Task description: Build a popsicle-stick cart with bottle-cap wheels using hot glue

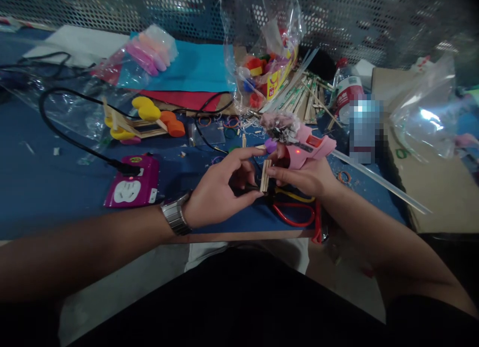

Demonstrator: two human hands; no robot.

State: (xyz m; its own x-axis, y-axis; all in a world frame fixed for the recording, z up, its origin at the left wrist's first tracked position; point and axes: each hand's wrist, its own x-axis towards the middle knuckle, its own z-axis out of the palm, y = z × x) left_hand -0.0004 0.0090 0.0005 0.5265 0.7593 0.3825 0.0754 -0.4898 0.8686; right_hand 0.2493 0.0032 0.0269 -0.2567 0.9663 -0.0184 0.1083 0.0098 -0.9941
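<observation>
A small bundle of short wooden sticks (265, 176) is upright between my hands. My left hand (215, 190), with a metal watch on its wrist, is closed, thumb and fingers pinching the sticks from the left. In my right hand (309, 177) is a pink glue gun (314, 146), its small red light on and its nozzle end, pointing left, wrapped in crumpled foil. A long clear glue stick (381, 182) juts from its back. My right thumb also presses against the sticks. Below lie scissors (294, 221) with red handles, partly hidden.
To the left are a purple power socket (132, 182) with a black plug and a wooden-stick model (142, 127) with yellow and orange pieces. Behind stand a plastic bag of coloured parts (258, 73), loose sticks (299, 95) and a bottle (348, 92). Cardboard (434, 187) lies right.
</observation>
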